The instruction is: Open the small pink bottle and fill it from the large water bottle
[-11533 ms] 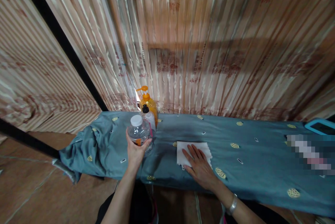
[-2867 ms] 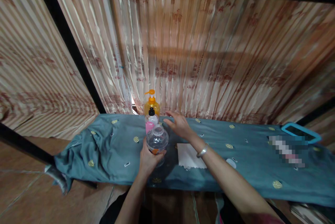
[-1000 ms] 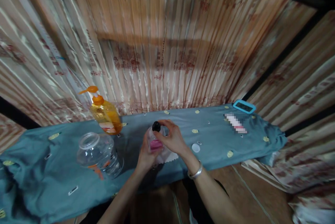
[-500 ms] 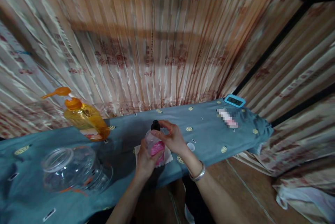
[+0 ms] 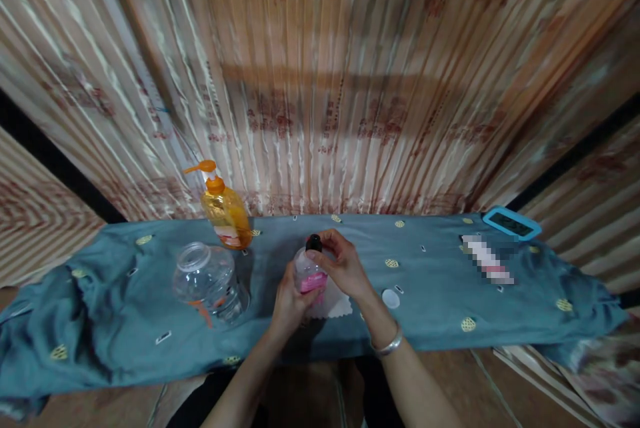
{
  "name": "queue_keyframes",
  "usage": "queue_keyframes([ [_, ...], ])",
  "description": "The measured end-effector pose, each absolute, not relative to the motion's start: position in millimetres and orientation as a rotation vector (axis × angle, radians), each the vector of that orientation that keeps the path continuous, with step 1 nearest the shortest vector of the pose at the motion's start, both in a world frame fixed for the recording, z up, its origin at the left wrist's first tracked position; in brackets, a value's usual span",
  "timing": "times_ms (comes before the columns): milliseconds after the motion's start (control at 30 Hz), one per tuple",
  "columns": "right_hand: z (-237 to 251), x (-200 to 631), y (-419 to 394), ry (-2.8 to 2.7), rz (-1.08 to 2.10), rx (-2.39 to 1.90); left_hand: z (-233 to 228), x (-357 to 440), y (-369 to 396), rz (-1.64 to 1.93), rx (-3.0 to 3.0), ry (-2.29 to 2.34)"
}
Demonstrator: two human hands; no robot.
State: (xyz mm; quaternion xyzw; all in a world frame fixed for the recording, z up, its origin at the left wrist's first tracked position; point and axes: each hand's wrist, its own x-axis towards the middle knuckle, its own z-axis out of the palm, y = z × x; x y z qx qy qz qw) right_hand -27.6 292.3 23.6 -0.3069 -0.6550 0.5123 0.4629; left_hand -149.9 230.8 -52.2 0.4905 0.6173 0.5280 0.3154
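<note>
At the near edge, a silver bracelet (image 5: pixel 389 343) circles the right wrist. The left hand (image 5: pixel 291 301) is wrapped round the body of a small bottle (image 5: pixel 303 268), its thumb across the front. The right hand (image 5: pixel 345 267) pinches the bottle's black cap (image 5: pixel 314 243) between thumb and fingers.

The bottle is held in front of the person, over a white cloth (image 5: pixel 341 306) with a wavy edge. It is nearly upright, leaning slightly. Its rounded shoulders are clear and colourless; below them runs a bright pink label (image 5: pixel 313 282) with lettering too small to read, partly covered by the thumb. The cap is glossy and dark, narrower than the shoulders. The base is hidden, so whether it touches the cloth cannot be told.

To the left stands a clear, wide-mouthed jar (image 5: pixel 207 285) with orange markings and an uncovered top; to the right a round white lid (image 5: pixel 391 299) lies flat. Farther back are an amber pump bottle (image 5: pixel 227 215) and, at far right, a blue-framed device (image 5: pixel 511 223). Behind everything hangs a striped curtain (image 5: pixel 320 81).
</note>
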Motion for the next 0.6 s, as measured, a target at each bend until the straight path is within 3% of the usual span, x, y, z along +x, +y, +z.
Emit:
queue_keyframes([
  [133,20.3,-20.9,289.7,-1.831,1.228,-0.693,-55.0,-149.7,224.6,1.393,1.272,1.608],
  [600,15.6,-18.8,287.1,-1.656,1.242,-0.793,-52.2,-150.9,229.1,1.380,1.348,1.598],
])
